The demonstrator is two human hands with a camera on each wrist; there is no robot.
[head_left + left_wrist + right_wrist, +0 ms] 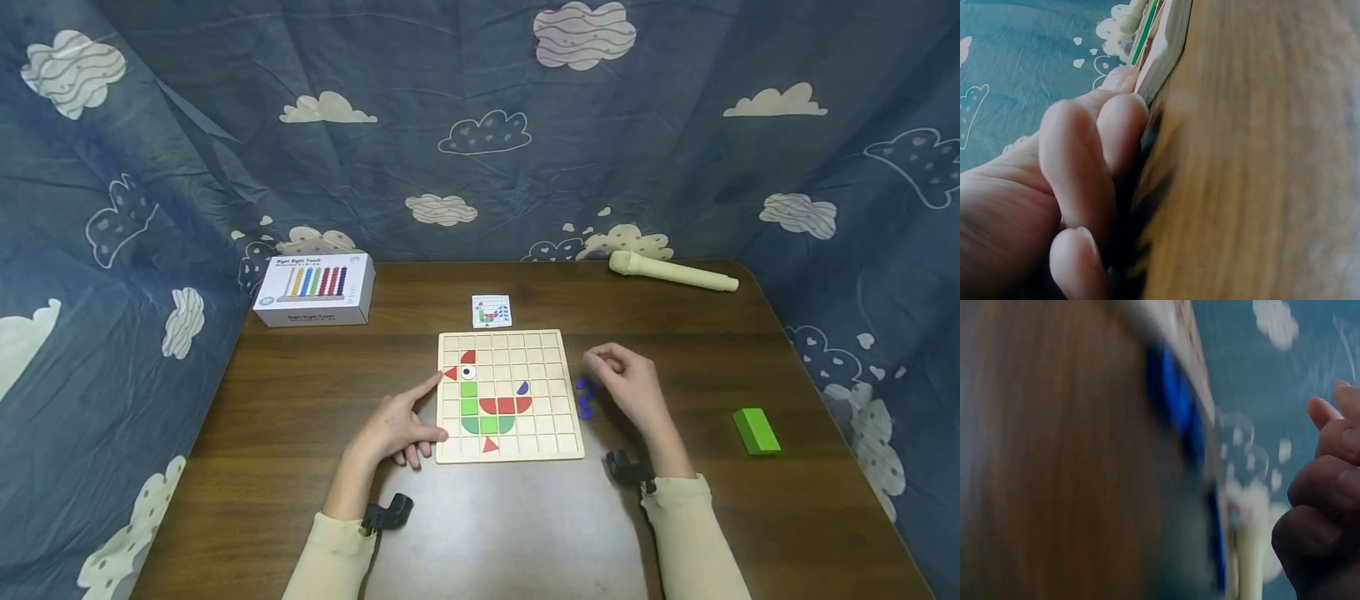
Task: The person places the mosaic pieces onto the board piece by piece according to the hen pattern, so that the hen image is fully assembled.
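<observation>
A pale wooden grid board [510,396] lies mid-table with red, green and blue pieces forming a bird. My left hand [405,425] rests against its left edge, index finger stretched along the side and thumb touching the near corner. The left wrist view shows the fingers [1085,162] pressed to the board's edge [1163,50]. Right of the board, my right hand [626,387] hovers with loosely curled fingers over a few small blue pieces [585,398]. Nothing shows in that hand. The right wrist view is blurred, with blue pieces [1179,406] and curled fingers [1322,500].
A white abacus box [315,287] stands at the back left. A small pattern card [491,311] lies behind the board. A cream flute [671,272] lies at the back right and a green block [756,430] at the right. Cloud-print cloth surrounds the brown table [262,433].
</observation>
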